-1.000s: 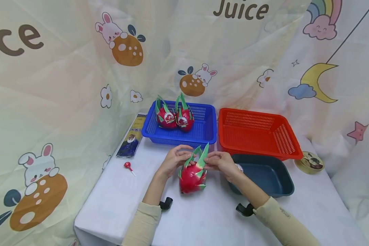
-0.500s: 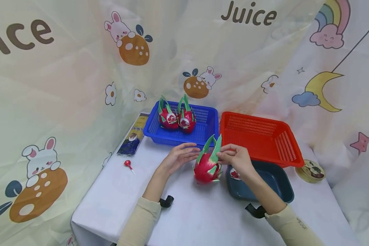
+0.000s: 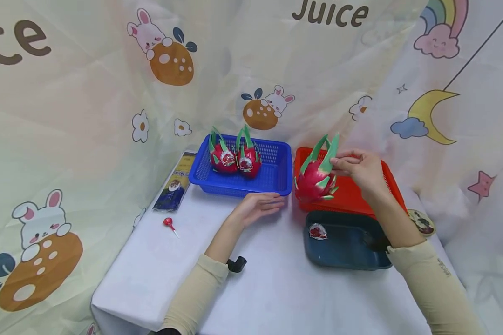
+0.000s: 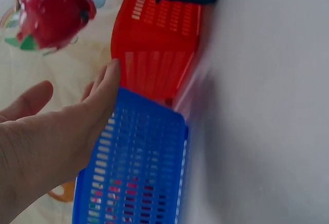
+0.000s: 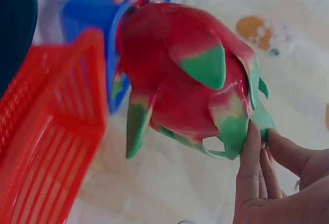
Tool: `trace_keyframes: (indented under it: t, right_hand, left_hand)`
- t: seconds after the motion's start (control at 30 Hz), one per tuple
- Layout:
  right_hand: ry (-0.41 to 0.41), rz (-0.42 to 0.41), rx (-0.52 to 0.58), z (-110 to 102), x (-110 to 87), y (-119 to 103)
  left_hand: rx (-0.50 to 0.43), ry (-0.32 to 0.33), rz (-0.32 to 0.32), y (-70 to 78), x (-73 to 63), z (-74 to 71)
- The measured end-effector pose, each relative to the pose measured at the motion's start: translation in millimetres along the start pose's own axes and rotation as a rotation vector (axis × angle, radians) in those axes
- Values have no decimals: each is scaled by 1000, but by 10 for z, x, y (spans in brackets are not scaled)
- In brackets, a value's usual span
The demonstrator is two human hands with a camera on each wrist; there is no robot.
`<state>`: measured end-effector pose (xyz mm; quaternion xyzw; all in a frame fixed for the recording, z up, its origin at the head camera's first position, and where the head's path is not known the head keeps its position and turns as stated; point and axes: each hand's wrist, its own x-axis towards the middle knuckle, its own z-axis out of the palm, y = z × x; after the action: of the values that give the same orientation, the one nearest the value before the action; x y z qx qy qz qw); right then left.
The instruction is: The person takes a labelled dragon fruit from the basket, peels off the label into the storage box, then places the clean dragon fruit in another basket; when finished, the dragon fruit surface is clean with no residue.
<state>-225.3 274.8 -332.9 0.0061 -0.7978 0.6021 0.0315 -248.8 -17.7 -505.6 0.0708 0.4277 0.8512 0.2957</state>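
By one of its green leaf tips, my right hand (image 3: 358, 172) pinches a red dragon fruit (image 3: 313, 182). The fruit hangs over the left part of the red basket (image 3: 356, 197), leaves upward. In the right wrist view, thumb and fingers close on a green tip of the dragon fruit (image 5: 180, 75). My left hand (image 3: 257, 208) holds nothing, its fingers extended near the front rim of the blue basket (image 3: 222, 190). Two more dragon fruits, one on the left (image 3: 223, 156) and one beside it (image 3: 248, 159), sit in the blue basket with round stickers on them.
A dark teal tub (image 3: 343, 256) stands in front of the red basket, a round sticker (image 3: 317, 231) inside it. At its right is a round tin (image 3: 421, 222), partly behind my forearm. A flat packet (image 3: 175, 184) and a red lollipop (image 3: 168, 222) lie at the left.
The dragon fruit has risen from the front middle of the table and gone right, over the red basket, in my right hand. My left hand has let go of it.
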Motion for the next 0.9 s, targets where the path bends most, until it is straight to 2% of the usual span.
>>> trace_keyframes:
  t: [0.07, 0.2, 0.43, 0.53, 0.67, 0.77, 0.9]
  right_hand:
    - [24, 9, -28, -76, 118, -13]
    - [66, 11, 52, -166, 354, 14]
    - [86, 37, 89, -167, 738, 94]
    - [96, 49, 34, -140, 916, 180]
    - [99, 41, -100, -72, 1097, 296]
    - [85, 39, -134, -16, 1193, 367]
    - [78, 91, -177, 18, 1300, 447]
  left_hand:
    - [-21, -3, -22, -17, 50, 62]
    - [-88, -17, -67, -67, 132, 161]
    - [-237, 4, -132, -196, 236, 261]
    - [-305, 21, -128, -260, 300, 275]
    - [-380, 42, -113, -306, 356, 280]
    - [-419, 54, -96, -328, 378, 279]
    - [-464, 44, -96, -361, 390, 284]
